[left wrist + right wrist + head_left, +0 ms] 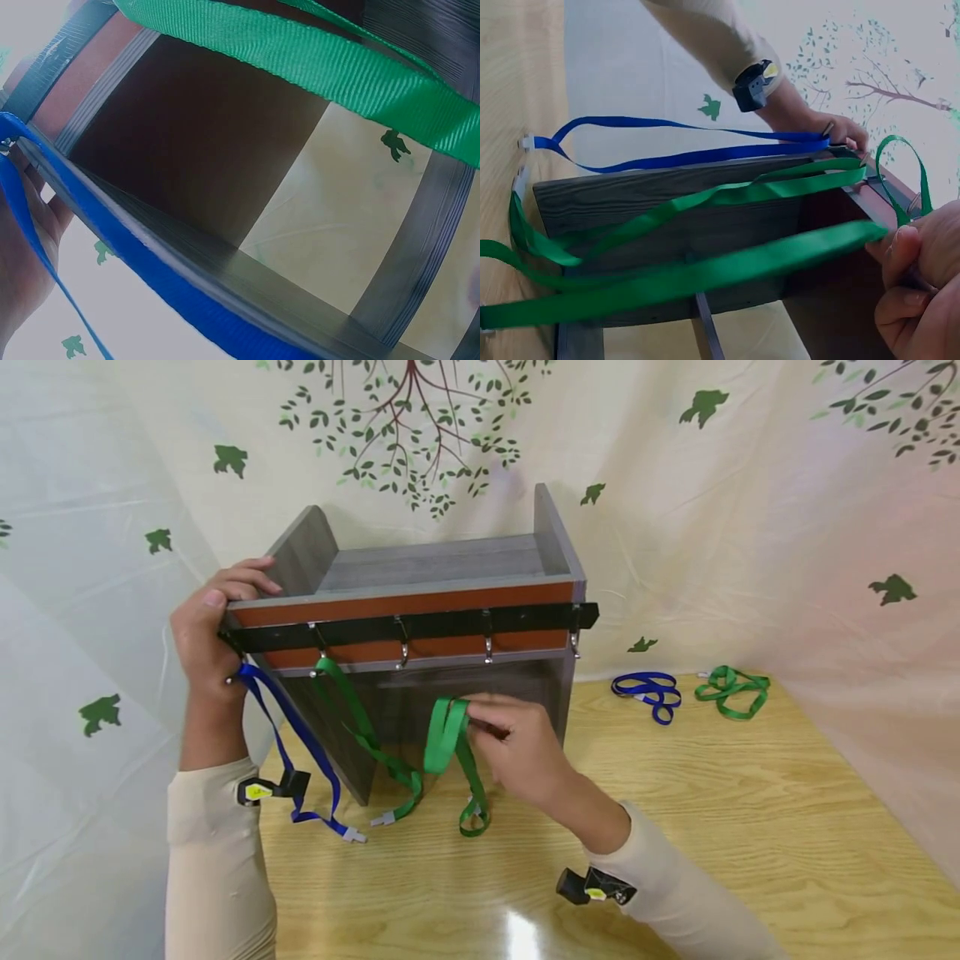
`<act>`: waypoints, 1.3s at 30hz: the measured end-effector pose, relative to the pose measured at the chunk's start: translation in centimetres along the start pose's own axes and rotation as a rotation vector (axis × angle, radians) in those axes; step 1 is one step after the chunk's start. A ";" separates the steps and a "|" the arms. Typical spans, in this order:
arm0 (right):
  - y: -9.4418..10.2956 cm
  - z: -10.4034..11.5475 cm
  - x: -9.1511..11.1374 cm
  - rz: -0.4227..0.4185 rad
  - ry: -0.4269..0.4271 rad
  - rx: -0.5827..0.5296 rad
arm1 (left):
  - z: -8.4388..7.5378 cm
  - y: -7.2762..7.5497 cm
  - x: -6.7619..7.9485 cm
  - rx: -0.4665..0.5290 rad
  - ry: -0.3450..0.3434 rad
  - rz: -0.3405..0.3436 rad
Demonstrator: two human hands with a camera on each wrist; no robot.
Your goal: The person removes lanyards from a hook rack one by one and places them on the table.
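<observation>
My left hand (206,635) grips the upper left corner of a grey wooden shelf (435,560), fingers over its side panel. Along the shelf's front runs a black hook rail (442,627) on an orange-brown strip. From its leftmost hook, close to that hand, hangs a blue lanyard (300,739). One green lanyard (358,714) hangs from the second hook, its clip down at the table. Below the middle hooks, my right hand (525,747) pinches another green lanyard (705,274) near its upper loop, and the rest dangles. Its fingertips are partly hidden in the head view.
On the wood-grain table (750,827), a loose blue lanyard (648,685) and a loose green lanyard (738,693) lie to the right of the shelf. A leaf-printed cloth (675,527) hangs behind. Metal hooks (488,647) jut forward from the rail.
</observation>
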State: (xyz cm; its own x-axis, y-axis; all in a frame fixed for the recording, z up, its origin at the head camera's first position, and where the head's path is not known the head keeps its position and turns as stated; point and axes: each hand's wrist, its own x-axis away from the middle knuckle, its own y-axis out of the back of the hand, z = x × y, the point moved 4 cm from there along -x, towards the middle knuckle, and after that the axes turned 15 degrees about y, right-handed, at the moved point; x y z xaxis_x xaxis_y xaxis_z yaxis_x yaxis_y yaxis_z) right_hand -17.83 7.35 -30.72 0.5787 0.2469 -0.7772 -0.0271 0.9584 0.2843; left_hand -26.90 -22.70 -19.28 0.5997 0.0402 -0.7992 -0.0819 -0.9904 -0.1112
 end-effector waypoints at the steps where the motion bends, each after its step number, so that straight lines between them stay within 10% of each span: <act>1: 0.0 -0.1 0.1 0.002 -0.035 -0.002 | 0.0 0.0 0.0 0.004 0.004 -0.001; 8: 0.1 -0.5 0.3 0.068 -0.154 -0.034 | -0.1 0.0 0.1 0.000 0.001 -0.004; 18: 0.3 -0.2 0.9 0.194 -0.400 -0.582 | 0.1 0.1 0.0 0.008 -0.003 0.000; 23: 0.7 0.4 1.0 0.232 -0.451 -0.640 | 0.1 0.2 0.0 0.012 -0.006 0.001; 39: 2.2 0.6 1.7 0.294 -0.220 -0.529 | -0.1 0.1 0.0 0.004 -0.013 -0.001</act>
State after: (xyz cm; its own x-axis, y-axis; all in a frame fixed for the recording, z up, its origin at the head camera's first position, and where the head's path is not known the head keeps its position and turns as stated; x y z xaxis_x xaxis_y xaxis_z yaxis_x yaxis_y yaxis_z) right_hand -16.39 9.82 -31.01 0.6381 0.5285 -0.5599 -0.5756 0.8104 0.1088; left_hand -26.81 -22.77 -19.24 0.5891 0.0429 -0.8069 -0.0844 -0.9899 -0.1142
